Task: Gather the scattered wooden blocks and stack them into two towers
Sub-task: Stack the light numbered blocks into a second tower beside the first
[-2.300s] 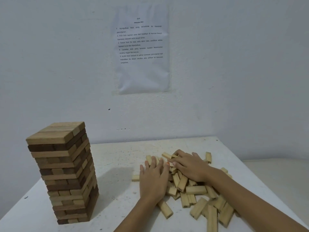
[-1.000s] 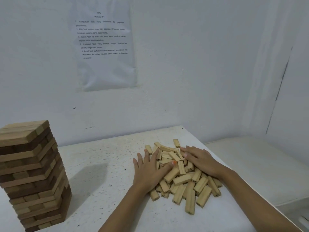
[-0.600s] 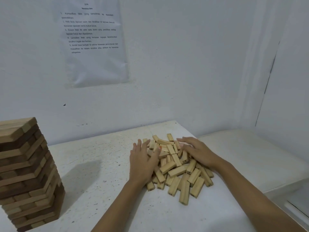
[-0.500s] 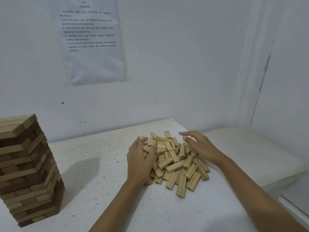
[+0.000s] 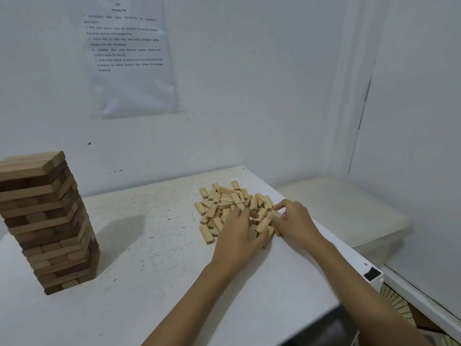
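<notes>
Dim, even, bluish light from the left — the tower (image 5: 45, 221) casts a soft shadow rightward — wide-angle edges bow.

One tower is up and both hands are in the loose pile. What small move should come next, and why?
Probably lift a few pale wooden blocks and lay them side by side on the white table as a second tower's base. Only one tall two-tone wooden tower stands, at the left; the left hand and right hand curl over the pile's near edge, grip unclear.
</notes>
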